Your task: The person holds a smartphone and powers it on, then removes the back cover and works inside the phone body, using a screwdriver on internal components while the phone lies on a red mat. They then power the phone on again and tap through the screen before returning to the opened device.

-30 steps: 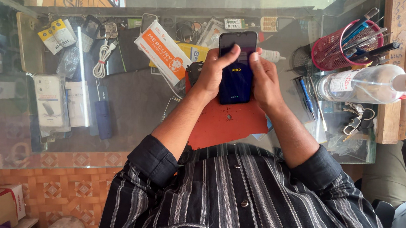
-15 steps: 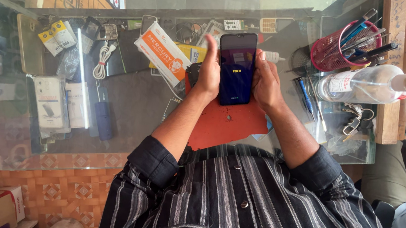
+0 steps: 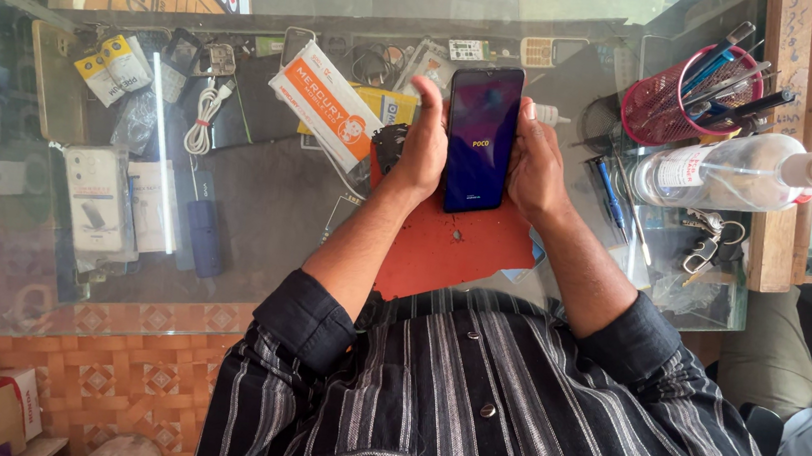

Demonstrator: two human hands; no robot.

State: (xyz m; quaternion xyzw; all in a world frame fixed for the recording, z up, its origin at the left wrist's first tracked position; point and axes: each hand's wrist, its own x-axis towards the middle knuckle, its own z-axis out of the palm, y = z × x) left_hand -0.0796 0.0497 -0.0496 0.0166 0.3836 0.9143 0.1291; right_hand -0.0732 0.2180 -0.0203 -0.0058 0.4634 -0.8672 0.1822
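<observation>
Both hands hold a dark smartphone (image 3: 481,137) upright above the glass tabletop (image 3: 257,212), a little right of the frame's centre. My left hand (image 3: 425,145) wraps its left edge, fingers curled behind and thumb along the side; my right hand (image 3: 537,159) grips the right edge the same way, so the phone is pinched between the two palms. Its screen faces me, lit deep blue with a small mark near the middle. Under my wrists lies an orange-red mat (image 3: 454,248) on the glass. Just left of my left hand sits a white and orange box (image 3: 328,104), tilted. Further left, inside the glass case, lie a coiled white cable (image 3: 203,116) and a white phone cover (image 3: 95,197). At the upper right a red mesh cup (image 3: 676,101) holds pens and tools, and a clear spray bottle (image 3: 734,170) lies on its side just below it. A bunch of keys (image 3: 701,244) rests lower right, near my right forearm.
</observation>
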